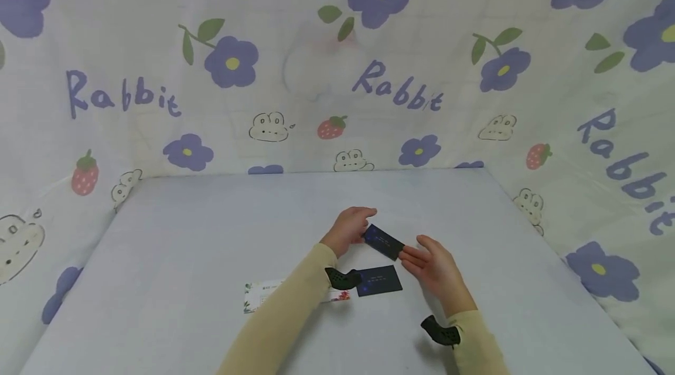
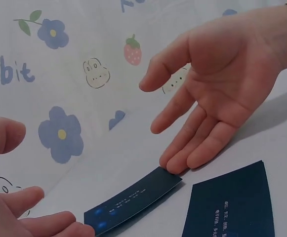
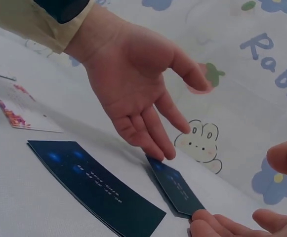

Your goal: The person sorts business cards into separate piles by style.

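A dark blue card (image 1: 383, 242) with small pale print lies between the two hands, at an angle. My left hand (image 1: 348, 228) touches its far left end with extended fingertips, thumb apart. At the opposite end, the fingertips of my right hand (image 1: 435, 266) meet the card, its palm turned inward and thumb raised. In the left wrist view, this card (image 2: 133, 202) shows blue glowing spots at one end. Nearer to me lies a stack of similar dark cards (image 1: 381, 281); its layered edge shows in the right wrist view.
White cards with floral corners (image 1: 255, 296) lie to the left, partly hidden under my left forearm. A white cloth covers the table (image 1: 211, 228). Patterned curtains (image 1: 295, 70) with flowers and rabbits stand behind and at both sides.
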The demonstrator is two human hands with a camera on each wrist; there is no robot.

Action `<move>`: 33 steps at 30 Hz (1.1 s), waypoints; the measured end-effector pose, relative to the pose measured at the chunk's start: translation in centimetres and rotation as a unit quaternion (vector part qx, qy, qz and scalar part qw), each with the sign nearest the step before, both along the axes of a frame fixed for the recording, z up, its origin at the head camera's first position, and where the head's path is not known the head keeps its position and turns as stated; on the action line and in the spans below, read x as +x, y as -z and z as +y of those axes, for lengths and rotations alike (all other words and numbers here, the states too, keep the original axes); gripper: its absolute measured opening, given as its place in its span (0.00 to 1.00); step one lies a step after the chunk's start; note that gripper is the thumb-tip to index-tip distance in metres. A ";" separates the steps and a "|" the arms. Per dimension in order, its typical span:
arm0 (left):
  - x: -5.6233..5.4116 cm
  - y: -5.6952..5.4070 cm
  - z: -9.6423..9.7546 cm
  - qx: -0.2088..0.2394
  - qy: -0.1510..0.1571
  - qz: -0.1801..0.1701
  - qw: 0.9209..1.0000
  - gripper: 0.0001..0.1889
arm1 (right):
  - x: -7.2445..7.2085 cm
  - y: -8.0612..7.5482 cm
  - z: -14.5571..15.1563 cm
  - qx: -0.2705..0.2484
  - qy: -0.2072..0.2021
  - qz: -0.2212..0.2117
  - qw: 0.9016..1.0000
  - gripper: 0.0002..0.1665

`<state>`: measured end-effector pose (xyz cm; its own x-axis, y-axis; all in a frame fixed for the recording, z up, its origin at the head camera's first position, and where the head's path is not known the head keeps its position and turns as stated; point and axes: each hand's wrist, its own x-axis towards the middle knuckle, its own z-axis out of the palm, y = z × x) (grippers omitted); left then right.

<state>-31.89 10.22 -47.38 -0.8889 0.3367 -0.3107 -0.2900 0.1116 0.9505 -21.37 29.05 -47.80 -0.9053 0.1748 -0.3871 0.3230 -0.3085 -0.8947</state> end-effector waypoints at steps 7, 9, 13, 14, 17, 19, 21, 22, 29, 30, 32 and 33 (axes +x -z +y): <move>0.1 -0.1 -1.4 0.061 -0.039 -0.018 0.997 0.34 | -1.1 -0.2 0.2 -0.027 -0.012 -0.010 1.000 0.43; 0.5 -0.4 -2.0 0.079 -0.043 -0.025 0.996 0.36 | -1.5 -0.6 0.2 -0.029 -0.019 -0.008 0.999 0.43; 1.8 -1.1 -3.6 0.116 -0.053 -0.042 0.991 0.38 | -2.2 -1.9 -0.1 -0.011 -0.046 0.012 0.999 0.43; 2.2 -1.3 -4.1 0.126 -0.057 -0.046 0.989 0.38 | -2.4 -2.2 -0.2 -0.002 -0.056 0.019 0.998 0.43; 3.7 -1.8 -5.8 0.149 -0.066 -0.048 0.985 0.37 | -2.5 -3.2 -0.8 0.040 -0.098 0.037 0.994 0.44; 4.8 -2.2 -6.7 0.162 -0.067 -0.049 0.983 0.37 | -2.5 -3.7 -1.2 0.077 -0.128 0.045 0.988 0.44; 5.9 -2.5 -7.5 0.169 -0.062 -0.045 0.983 0.37 | -2.3 -4.2 -1.5 0.112 -0.152 0.051 0.981 0.43; 6.5 -2.7 -7.9 0.173 -0.060 -0.044 0.982 0.37 | -2.2 -4.4 -1.6 0.128 -0.162 0.053 0.977 0.43; 9.9 -3.7 -9.4 0.220 -0.057 -0.055 0.972 0.35 | -1.5 -5.3 -2.3 0.204 -0.207 0.060 0.955 0.40; 10.2 -3.8 -9.6 0.224 -0.057 -0.056 0.971 0.35 | -1.4 -5.4 -2.5 0.211 -0.211 0.060 0.953 0.40; 10.7 -3.9 -9.8 0.231 -0.056 -0.056 0.970 0.35 | -1.2 -5.2 -2.7 0.218 -0.215 0.059 0.950 0.39; 10.9 -3.9 -10.0 0.233 -0.056 -0.055 0.969 0.35 | -1.2 -5.1 -2.9 0.221 -0.216 0.058 0.949 0.38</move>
<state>-21.01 0.26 -43.49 -0.8981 0.3669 -0.2426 -0.3774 -0.3594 0.8535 -22.55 26.19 -42.66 -0.9613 -0.1009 -0.2562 0.2258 0.2437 -0.9432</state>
